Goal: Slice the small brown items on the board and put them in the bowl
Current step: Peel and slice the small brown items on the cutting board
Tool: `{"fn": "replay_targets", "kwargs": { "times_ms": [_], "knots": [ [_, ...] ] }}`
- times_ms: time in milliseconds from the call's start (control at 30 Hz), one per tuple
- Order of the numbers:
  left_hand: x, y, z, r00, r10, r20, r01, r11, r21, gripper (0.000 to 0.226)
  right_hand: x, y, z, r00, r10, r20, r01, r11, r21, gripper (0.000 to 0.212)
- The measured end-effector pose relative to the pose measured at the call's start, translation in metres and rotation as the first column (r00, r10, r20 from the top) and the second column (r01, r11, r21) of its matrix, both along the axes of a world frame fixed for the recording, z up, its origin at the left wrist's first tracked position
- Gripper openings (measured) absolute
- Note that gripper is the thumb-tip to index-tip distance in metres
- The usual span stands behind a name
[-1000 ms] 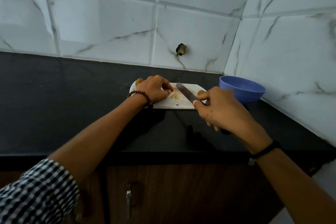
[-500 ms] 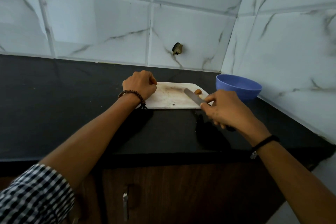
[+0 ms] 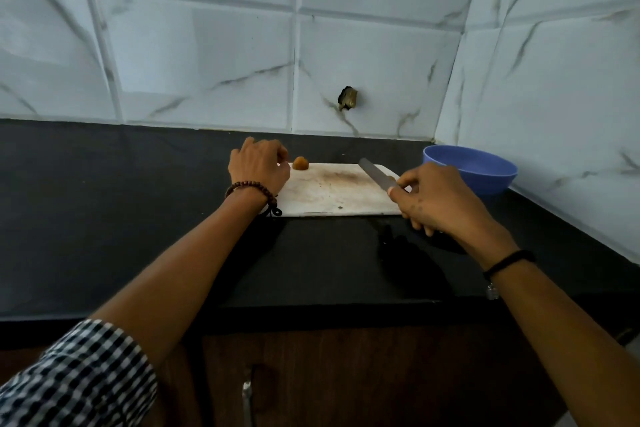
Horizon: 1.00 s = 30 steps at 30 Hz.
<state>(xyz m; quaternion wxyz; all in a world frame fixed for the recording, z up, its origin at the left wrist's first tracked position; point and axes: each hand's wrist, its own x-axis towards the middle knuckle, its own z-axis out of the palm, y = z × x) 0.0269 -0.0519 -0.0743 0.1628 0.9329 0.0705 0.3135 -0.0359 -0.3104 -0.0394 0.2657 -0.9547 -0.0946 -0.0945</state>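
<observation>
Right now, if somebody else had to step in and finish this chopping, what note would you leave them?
Left hand: fingers curled at the left end of the cutting board, beside one whole brown item; whether it holds anything is hidden.
Right hand: grips the knife, blade over the board's right end.
Blue bowl: right of the board; contents not visible.
Done: no slices show on the board.
Left: slice that item and put the pieces in the bowl.
</observation>
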Motion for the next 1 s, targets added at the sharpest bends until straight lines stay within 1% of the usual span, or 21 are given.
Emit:
{"fn": "replay_targets", "kwargs": {
  "times_ms": [100,200,300,433,600,700,767,867,1000],
  "knots": [
    [0.005,0.003,0.0,0.999,-0.044,-0.026,0.047,0.995,0.091,0.035,0.012,0.018,0.005,0.999,0.039,0.021,-0.04,0.999,0.008,0.017],
    [0.011,0.0,0.0,0.994,-0.081,-0.074,0.093,0.981,0.169,0.046,0.027,0.038,0.005,0.997,0.072,0.042,-0.073,0.997,0.012,0.015],
    [0.017,-0.001,0.003,0.985,-0.109,-0.135,0.138,0.964,0.228,0.048,0.039,0.056,0.002,0.993,0.104,0.055,-0.104,0.995,0.004,0.017],
    [0.022,0.003,0.002,0.978,-0.125,-0.165,0.168,0.944,0.283,0.045,0.056,0.069,-0.005,0.985,0.107,0.136,-0.103,0.994,-0.034,0.02],
    [0.029,0.005,0.002,0.98,-0.13,-0.148,0.169,0.942,0.291,0.045,0.067,0.069,-0.013,0.961,0.093,0.262,-0.102,0.995,0.021,0.021],
    [0.035,0.004,0.004,0.98,-0.12,-0.159,0.16,0.95,0.267,0.044,0.071,0.061,-0.013,0.94,0.071,0.335,-0.089,0.995,0.04,0.025],
    [0.041,0.002,0.005,0.975,-0.122,-0.184,0.164,0.959,0.232,0.045,0.075,0.057,-0.015,0.932,0.054,0.358,-0.081,0.995,0.059,0.027],
    [0.049,0.002,0.003,0.963,-0.144,-0.228,0.188,0.965,0.184,0.042,0.074,0.057,-0.018,0.929,0.065,0.364,-0.088,0.995,0.047,0.026],
    [0.054,0.007,0.002,0.956,-0.176,-0.234,0.227,0.951,0.211,0.036,0.076,0.059,-0.018,0.919,0.081,0.386,-0.106,0.993,0.043,0.025]
  ]
}}
